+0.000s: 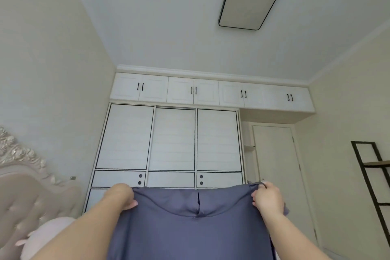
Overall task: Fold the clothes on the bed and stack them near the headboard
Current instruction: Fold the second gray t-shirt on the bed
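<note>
A blue-grey garment [190, 224] with a rounded neckline and a short slit hangs spread out in front of me, held up in the air. My left hand [122, 196] grips its upper left corner. My right hand [268, 196] grips its upper right corner. The cloth drops out of view at the bottom edge. The bed surface and the other clothes are hidden below the frame. The padded, carved headboard [23, 192] stands at the lower left.
A pink plush toy [42, 236] lies beside the headboard. A white wardrobe [173, 141] with sliding doors fills the far wall, a closed door [276, 169] to its right. A black shelf frame [373, 177] stands at the right edge.
</note>
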